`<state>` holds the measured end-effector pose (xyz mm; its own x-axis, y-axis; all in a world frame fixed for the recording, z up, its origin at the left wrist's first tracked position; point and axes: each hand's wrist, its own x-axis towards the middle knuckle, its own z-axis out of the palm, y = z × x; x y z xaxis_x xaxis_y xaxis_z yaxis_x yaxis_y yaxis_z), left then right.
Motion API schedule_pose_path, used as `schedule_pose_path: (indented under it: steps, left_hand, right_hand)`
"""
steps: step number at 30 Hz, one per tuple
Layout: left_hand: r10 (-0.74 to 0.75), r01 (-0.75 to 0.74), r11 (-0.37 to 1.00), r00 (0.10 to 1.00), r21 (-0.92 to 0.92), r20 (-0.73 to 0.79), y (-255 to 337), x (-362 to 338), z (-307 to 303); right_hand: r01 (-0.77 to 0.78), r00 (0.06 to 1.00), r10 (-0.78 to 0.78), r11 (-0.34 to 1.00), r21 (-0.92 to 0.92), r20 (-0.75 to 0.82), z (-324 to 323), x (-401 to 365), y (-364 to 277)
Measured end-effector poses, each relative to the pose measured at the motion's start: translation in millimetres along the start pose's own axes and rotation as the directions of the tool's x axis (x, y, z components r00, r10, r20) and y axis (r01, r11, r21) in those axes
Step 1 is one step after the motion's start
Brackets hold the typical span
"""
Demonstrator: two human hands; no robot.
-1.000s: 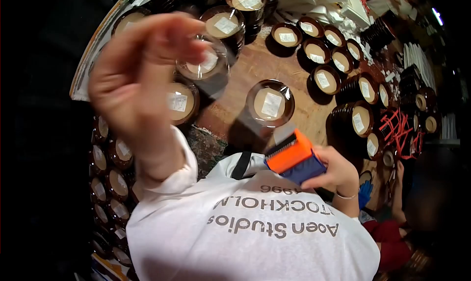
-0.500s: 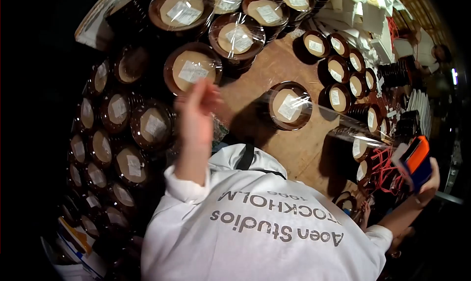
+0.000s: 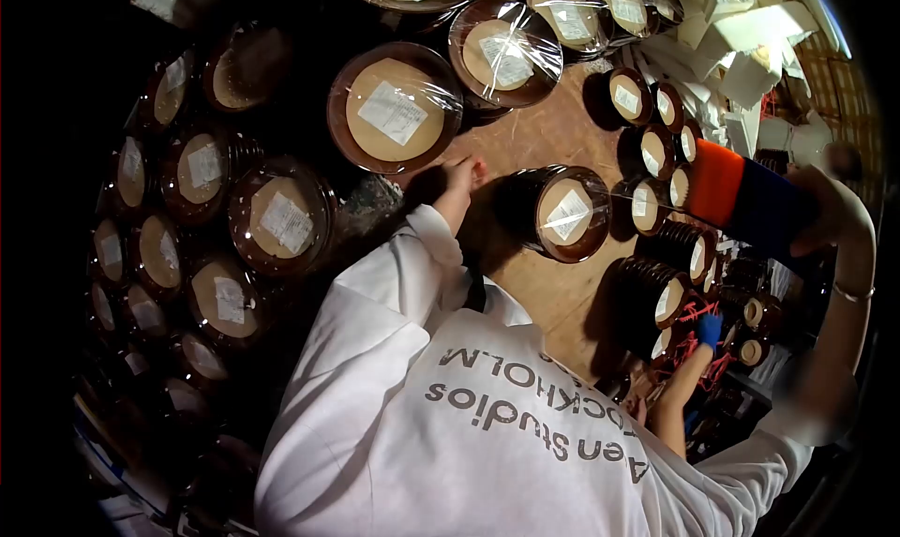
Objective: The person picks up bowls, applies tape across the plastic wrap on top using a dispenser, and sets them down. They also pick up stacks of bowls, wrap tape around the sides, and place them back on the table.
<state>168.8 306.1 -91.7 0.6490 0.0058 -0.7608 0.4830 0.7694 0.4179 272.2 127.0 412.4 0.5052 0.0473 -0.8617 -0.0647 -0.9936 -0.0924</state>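
A stack of brown dishes (image 3: 598, 230) stands in front of me, topped with a tan disc and a white label under shiny clear film. Left of this stack, my left hand (image 3: 462, 174) hangs close over the brown surface, fingers curled in and nothing showing in them. At the right, my right hand (image 3: 825, 214) grips an orange and dark-blue block (image 3: 720, 186) raised beyond the stack. A thin strip of clear film (image 3: 647, 201) runs between the stack and the block. My fingertips on the block's far side are hidden.
Labelled stacks crowd the left, including one large dish stack (image 3: 282, 220), and a wrapped stack (image 3: 395, 113) stands ahead. Smaller stacks (image 3: 625, 96) line the right, near white foam pieces (image 3: 750, 36) and red string. Another person's hand (image 3: 692, 364) with something blue shows at lower right.
My left hand has moved right, from beside the left-ahead stack to beside the middle one. My right hand has lifted the orange and blue block up and away. The view has shifted.
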Motion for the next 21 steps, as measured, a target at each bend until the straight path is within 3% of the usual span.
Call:
schedule_pose_path:
  steps: [1,2,5,6,7,8,9,11,12,14,15,17,21]
  left_hand:
    - [-0.046,0.047,0.998,0.999,0.039,-0.028,-7.9,7.6,-1.1]
    - [-0.053,0.053,0.998,0.998,0.029,-0.027,-13.0,14.8,1.3]
    - [-0.002,0.002,0.991,1.000,0.131,-0.001,-37.6,26.6,3.6]
    - [0.093,-0.097,0.972,0.995,0.215,0.030,-47.6,37.2,4.9]
    - [0.182,-0.195,0.936,0.981,0.295,0.071,-57.1,47.6,4.3]
    - [0.099,-0.104,0.950,0.995,0.294,0.033,-61.7,50.4,4.1]
    - [0.088,-0.092,0.952,0.996,0.292,0.029,-68.0,50.7,4.6]
    - [0.446,-0.326,0.677,0.895,0.660,-0.014,-77.1,53.6,7.7]
    - [0.440,-0.321,0.678,0.898,0.662,-0.015,-80.5,54.7,6.4]
    - [0.430,-0.317,0.461,0.897,0.829,0.104,-83.8,58.7,3.6]
    - [0.427,-0.316,0.457,0.898,0.832,0.106,-71.9,48.0,7.7]
    - [0.230,-0.233,0.236,0.957,0.943,0.179,-32.8,18.7,23.3]
    - [0.207,-0.284,0.104,0.944,0.953,0.259,-34.7,39.7,18.6]
  right_hand:
    - [-0.009,0.999,0.006,0.998,-0.065,-0.034,-3.1,8.4,-6.7]
    - [-0.049,0.995,0.057,0.994,-0.101,0.080,-10.4,16.6,-14.6]
    - [-0.018,0.984,0.040,0.992,-0.128,0.174,-19.0,26.9,-24.6]
    - [-0.022,0.982,0.046,0.991,-0.133,0.183,-19.7,28.2,-19.3]
    - [-0.027,0.999,0.032,0.989,-0.145,0.031,-18.7,26.1,-7.8]
    - [-0.036,0.993,0.018,0.987,-0.156,-0.118,-15.6,24.9,-3.5]
    - [-0.043,0.994,0.026,0.987,-0.157,-0.109,-14.9,25.4,-0.9]
    - [-0.106,0.993,0.100,0.989,-0.104,-0.062,-13.0,27.1,1.9]
    - [-0.110,0.993,0.104,0.989,-0.102,-0.056,-12.3,27.6,1.9]
    - [-0.146,0.989,0.145,0.986,-0.083,-0.018,-10.7,26.7,-0.6]
    - [-0.164,0.986,0.164,0.984,-0.072,0.002,-8.5,26.3,-1.2]
    - [-0.178,0.982,0.179,0.984,-0.024,0.056,-5.4,28.3,-3.4]
    - [-0.191,0.977,0.191,0.982,-0.008,0.098,-2.7,28.0,1.3]
